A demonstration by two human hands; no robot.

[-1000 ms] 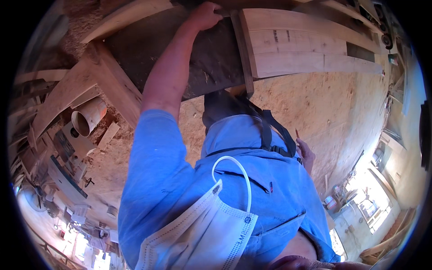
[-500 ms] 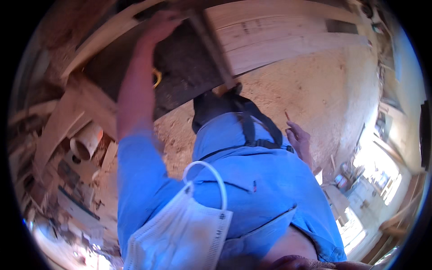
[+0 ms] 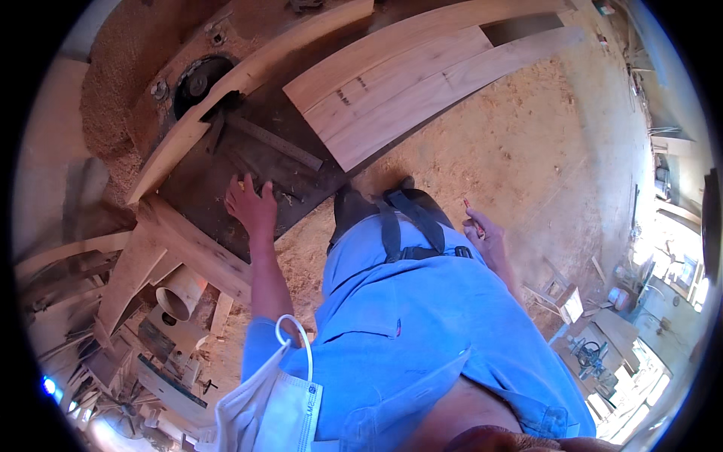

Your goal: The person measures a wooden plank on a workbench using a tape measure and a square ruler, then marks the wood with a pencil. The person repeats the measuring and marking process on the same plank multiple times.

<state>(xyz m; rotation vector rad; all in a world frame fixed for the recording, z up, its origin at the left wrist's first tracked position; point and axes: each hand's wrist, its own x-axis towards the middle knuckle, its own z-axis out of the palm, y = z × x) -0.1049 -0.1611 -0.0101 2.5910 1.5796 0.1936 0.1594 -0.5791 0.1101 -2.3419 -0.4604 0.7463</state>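
Note:
My left hand (image 3: 252, 207) lies palm down on the dark machine table (image 3: 203, 188), its arm stretched forward. A small yellow thing (image 3: 241, 183) peeks out at its fingertips; I cannot tell if the fingers grip it. A flat metal bar (image 3: 275, 143) lies on the table just beyond the hand. My right hand (image 3: 488, 237) hangs by my hip over the sawdust floor, closed on a thin red pencil (image 3: 468, 211). Several pale wooden boards (image 3: 422, 83) lie side by side past the table, out of reach of both hands.
A long wooden beam (image 3: 226, 98) runs along the table's far-left side, beside a round opening (image 3: 197, 75) and a sawdust heap (image 3: 113, 98). A pale pipe (image 3: 177, 295) and timber offcuts sit lower left. Sawdust covers the floor (image 3: 542, 166). Tools and small stands stand at the right.
My left hand has drawn back from the edge of the pale boards and come down flat on the dark table. The right hand stays by my hip.

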